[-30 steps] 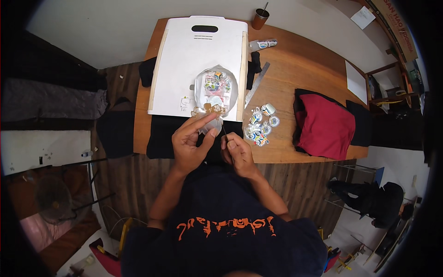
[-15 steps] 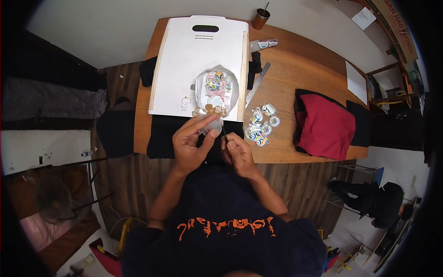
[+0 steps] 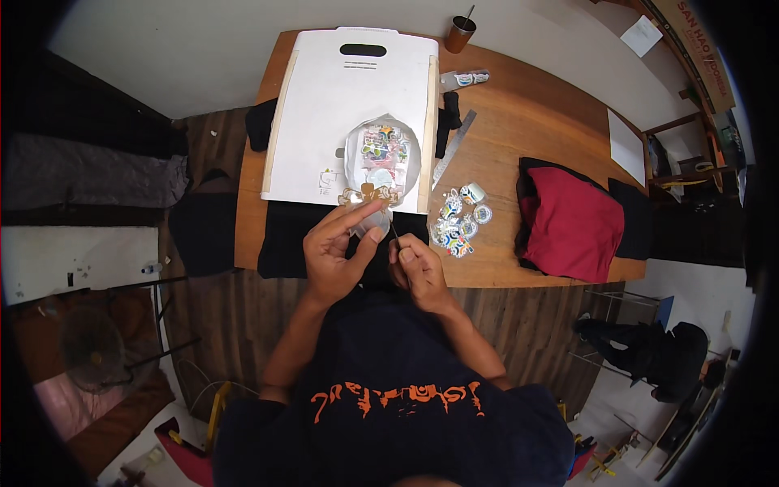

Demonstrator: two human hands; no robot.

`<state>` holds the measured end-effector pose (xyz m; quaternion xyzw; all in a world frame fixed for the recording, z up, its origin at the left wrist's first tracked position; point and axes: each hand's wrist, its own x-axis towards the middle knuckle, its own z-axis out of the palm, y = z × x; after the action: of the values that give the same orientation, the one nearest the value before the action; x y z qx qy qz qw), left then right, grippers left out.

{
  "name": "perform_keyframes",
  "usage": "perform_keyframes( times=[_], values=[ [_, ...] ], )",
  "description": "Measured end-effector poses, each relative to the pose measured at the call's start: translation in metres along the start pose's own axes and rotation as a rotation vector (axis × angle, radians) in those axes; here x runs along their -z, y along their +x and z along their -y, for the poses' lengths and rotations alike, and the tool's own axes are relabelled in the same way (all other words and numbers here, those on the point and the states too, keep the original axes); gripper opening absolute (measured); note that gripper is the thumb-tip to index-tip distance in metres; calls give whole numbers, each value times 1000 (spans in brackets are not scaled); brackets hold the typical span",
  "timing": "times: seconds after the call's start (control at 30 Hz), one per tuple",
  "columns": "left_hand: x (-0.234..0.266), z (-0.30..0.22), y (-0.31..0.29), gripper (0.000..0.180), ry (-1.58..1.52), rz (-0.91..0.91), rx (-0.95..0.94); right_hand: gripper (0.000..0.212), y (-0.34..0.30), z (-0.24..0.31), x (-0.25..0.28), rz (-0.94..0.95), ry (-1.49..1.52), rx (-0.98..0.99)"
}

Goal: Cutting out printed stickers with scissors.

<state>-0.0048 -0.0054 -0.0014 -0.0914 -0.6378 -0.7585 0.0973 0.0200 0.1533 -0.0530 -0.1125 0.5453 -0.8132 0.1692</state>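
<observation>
My left hand [image 3: 334, 253] pinches a sticker sheet [image 3: 369, 191], clear and whitish with a gold-brown pattern, between thumb and fingers. In my right hand [image 3: 422, 272] is a thin dark pointed tool [image 3: 395, 231], closed in the fingertips. Its tip is close to the sheet's right edge; whether it touches, I cannot tell. Just beyond the hands, an oval whitish holder [image 3: 416, 166] with colourful stickers [image 3: 381, 146] inside rests on a white board [image 3: 316, 105]. Black cloth [image 3: 284, 239] lies beneath the board's near edge.
Right of the board on the wooden table [image 3: 519, 114] lie loose stickers [image 3: 458, 223], a metal ruler [image 3: 454, 150] and a clear packet [image 3: 464, 79]. A brown cup [image 3: 459, 34] stands at the back. Folded red cloth [image 3: 572, 223] sits farther right. Another person [image 3: 669, 357] is at far right.
</observation>
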Motion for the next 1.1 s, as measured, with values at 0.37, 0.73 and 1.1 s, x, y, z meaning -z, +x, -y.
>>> perform_keyframes(
  times=[0.37,0.73,1.1],
  values=[
    [1,1,0,36,-47,1,34,31,0,1,0,18,22,8],
    [2,2,0,35,-95,14,48,30,0,1,-1,13,16,11],
    [3,1,0,36,-106,-2,56,32,0,3,-1,21,6,18]
  ],
)
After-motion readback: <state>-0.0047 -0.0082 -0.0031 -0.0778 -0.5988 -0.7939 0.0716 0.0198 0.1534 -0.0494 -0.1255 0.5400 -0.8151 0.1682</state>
